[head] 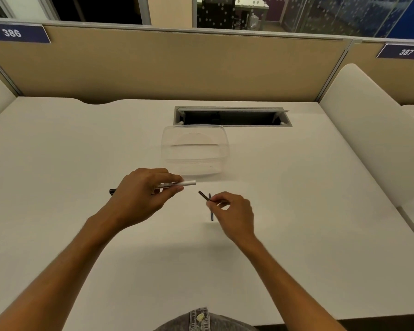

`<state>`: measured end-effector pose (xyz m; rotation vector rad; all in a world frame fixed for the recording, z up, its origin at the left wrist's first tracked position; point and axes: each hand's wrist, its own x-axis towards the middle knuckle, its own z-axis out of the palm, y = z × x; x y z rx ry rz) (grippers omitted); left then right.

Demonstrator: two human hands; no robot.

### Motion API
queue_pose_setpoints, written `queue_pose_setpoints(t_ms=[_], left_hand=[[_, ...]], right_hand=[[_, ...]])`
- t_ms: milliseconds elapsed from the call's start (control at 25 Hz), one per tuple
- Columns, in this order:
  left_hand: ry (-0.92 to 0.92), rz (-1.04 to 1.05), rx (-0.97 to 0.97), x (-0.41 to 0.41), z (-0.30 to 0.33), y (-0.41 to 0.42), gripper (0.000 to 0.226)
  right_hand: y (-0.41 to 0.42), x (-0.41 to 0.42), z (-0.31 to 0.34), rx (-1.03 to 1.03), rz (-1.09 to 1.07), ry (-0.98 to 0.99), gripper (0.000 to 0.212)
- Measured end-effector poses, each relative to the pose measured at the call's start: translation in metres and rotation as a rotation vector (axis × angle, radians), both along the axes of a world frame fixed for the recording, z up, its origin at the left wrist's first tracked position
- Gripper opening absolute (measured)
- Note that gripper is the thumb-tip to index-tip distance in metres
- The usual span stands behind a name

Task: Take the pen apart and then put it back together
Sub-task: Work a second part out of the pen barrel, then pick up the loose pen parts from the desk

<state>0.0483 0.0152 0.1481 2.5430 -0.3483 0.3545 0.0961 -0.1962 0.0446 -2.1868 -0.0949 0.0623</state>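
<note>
My left hand (pixel 142 191) grips a white pen barrel (pixel 188 183) level above the desk, its open end pointing right; a black tip (pixel 112 191) sticks out past the wrist side. My right hand (pixel 234 212) pinches a thin dark rod (pixel 203 195), slanting up to the left toward the barrel's open end. A second thin dark rod (pixel 212 215) lies on the white desk (pixel 308 211) just left of my right hand, partly behind its fingers.
A clear plastic container (pixel 194 149) stands just beyond the hands. Behind it is an open cable slot (pixel 230 115) in the desk. Beige partitions (pixel 177 65) close the back, and white dividers (pixel 368 130) stand at the sides.
</note>
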Motion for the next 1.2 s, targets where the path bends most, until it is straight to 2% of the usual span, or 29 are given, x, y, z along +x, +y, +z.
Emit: queue_pose_setpoints(t_ms=[200, 640, 1040, 1200], left_hand=[[0.008, 0.012, -0.014, -0.002, 0.000, 0.003, 0.018], [0.061, 0.047, -0.087, -0.015, -0.014, 0.007, 0.018], [0.085, 0.061, -0.079, -0.016, -0.016, 0.009, 0.021], [0.095, 0.073, -0.083, -0.017, -0.016, 0.009, 0.020]], right_hand=[[0.025, -0.004, -0.036, -0.249, 0.021, -0.143, 0.011], [0.048, -0.001, -0.058, -0.430, 0.058, -0.216, 0.025], [0.052, -0.001, -0.061, -0.383, 0.033, -0.214, 0.030], [0.047, 0.000, -0.041, -0.204, 0.017, -0.244, 0.020]])
